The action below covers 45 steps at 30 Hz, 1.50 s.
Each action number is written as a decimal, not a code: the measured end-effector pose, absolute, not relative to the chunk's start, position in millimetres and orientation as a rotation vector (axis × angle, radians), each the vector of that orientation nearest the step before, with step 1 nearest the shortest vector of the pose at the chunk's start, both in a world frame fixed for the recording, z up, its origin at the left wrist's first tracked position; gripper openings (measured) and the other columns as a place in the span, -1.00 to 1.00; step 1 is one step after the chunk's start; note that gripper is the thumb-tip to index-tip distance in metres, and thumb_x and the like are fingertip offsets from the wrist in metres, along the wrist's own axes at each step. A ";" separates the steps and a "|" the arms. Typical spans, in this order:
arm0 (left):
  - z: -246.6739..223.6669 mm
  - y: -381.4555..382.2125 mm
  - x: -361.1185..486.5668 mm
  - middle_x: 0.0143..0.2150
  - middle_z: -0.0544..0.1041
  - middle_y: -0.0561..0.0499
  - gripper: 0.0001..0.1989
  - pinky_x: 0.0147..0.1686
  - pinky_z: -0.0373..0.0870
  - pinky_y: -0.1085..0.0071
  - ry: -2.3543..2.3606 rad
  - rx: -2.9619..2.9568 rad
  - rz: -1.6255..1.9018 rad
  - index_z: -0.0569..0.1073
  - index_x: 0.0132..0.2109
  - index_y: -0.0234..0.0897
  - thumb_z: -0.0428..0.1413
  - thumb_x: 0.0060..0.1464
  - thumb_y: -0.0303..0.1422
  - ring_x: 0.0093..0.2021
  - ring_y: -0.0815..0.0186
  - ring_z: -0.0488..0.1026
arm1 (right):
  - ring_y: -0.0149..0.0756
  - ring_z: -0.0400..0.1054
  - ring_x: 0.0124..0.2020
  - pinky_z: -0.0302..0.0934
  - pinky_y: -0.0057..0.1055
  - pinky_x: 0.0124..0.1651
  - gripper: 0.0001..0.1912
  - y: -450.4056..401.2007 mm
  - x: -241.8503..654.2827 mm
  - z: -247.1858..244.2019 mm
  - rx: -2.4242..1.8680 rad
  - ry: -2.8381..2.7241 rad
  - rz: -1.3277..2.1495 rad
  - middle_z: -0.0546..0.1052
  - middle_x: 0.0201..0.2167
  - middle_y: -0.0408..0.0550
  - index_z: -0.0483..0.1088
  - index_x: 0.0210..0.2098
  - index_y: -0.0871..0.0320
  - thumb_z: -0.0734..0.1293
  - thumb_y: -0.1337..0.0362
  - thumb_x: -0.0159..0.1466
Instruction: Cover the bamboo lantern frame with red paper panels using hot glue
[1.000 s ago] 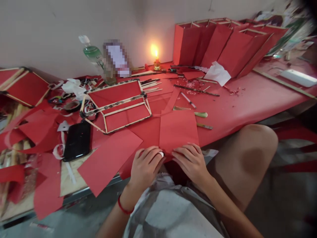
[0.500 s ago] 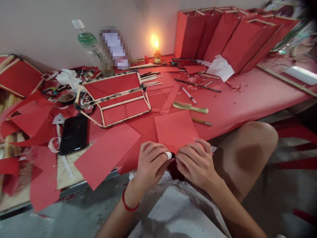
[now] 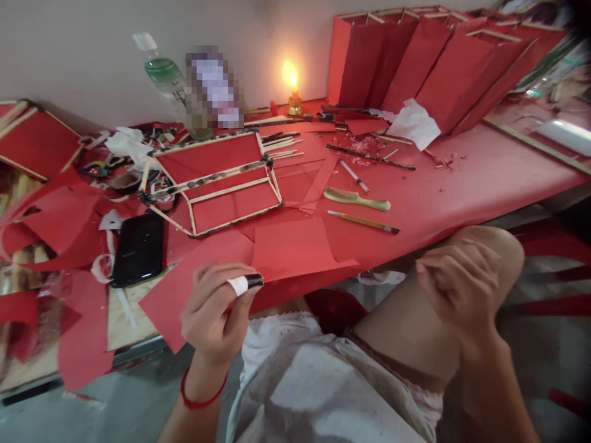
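Observation:
My left hand (image 3: 216, 311) is closed at the table's near edge, its thumb pressed against the index finger. A white and black wrap (image 3: 244, 283) covers the tip of that finger. Whatever lies between thumb and finger is hidden. Just beyond the wrapped fingertip is a red paper sheet (image 3: 295, 249); I cannot tell whether they touch. My right hand (image 3: 459, 286) hovers over my knee with its fingers curled together, slightly blurred, and I cannot make out anything in it. A thin brush (image 3: 364, 222) and a pale green comb (image 3: 356, 199) lie beyond the sheet.
A wooden-stick frame with red panels (image 3: 228, 184) rests mid-table. Behind it stand a bottle (image 3: 166, 80) and a burning lamp (image 3: 294, 98). Tall red paper boxes (image 3: 369, 61) line the back right. A black phone (image 3: 138, 249) and red scraps (image 3: 87, 326) lie left.
My hands were together at the sheet's near edge; now they are apart, left hand to the left, right hand over the knee. The red sheet has shifted left, uncovering more of the brush.

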<state>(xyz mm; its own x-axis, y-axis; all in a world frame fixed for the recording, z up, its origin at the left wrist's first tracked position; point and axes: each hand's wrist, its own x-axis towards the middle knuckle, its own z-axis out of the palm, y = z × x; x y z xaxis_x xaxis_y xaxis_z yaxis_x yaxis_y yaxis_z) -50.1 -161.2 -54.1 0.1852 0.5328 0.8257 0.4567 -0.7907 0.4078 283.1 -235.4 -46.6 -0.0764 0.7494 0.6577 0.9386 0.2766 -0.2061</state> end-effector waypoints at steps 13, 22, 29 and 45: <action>-43.9 -164.6 -34.0 -0.31 0.62 -0.02 -0.86 -0.21 0.40 0.21 1.033 2.402 1.491 0.50 -0.22 -0.22 0.26 0.08 -0.52 -0.27 0.23 0.54 | -0.35 0.34 -0.30 0.14 -0.23 -0.02 -0.87 -211.8 225.4 -25.6 -1.211 -1.957 -0.008 0.56 -0.35 -0.17 0.46 -0.19 0.11 0.36 0.45 0.32; -20.4 -178.0 1.3 -0.24 0.67 0.03 -0.81 -0.05 0.28 0.20 0.724 2.555 1.223 0.33 -0.26 -0.21 0.15 0.13 -0.58 -0.19 0.27 0.55 | -0.35 0.32 -0.27 0.02 -0.20 0.14 -0.77 -218.4 199.7 -8.6 -1.198 -2.126 -0.099 0.58 -0.34 -0.18 0.48 -0.25 0.14 0.20 0.38 0.45; -17.5 -177.9 -0.6 -0.37 0.55 0.06 -0.74 -0.17 0.30 0.29 0.773 2.496 1.165 0.23 -0.31 -0.21 0.12 0.05 -0.64 -0.28 0.31 0.44 | -0.38 0.35 -0.28 -0.03 -0.18 0.17 -0.75 -219.7 203.4 -11.0 -1.175 -2.026 0.011 0.58 -0.38 -0.23 0.49 -0.26 0.11 0.20 0.40 0.44; -26.6 -173.9 -31.0 -0.02 0.55 -0.18 -0.47 -0.10 0.51 0.27 0.953 1.747 1.281 0.37 0.11 -0.24 0.11 0.19 0.04 0.00 0.12 0.55 | -0.45 0.38 -0.49 0.24 -0.52 -0.44 -0.80 -221.9 234.1 -10.6 -1.292 -1.476 0.251 0.57 -0.43 -0.22 0.58 -0.23 -0.02 0.40 0.42 0.27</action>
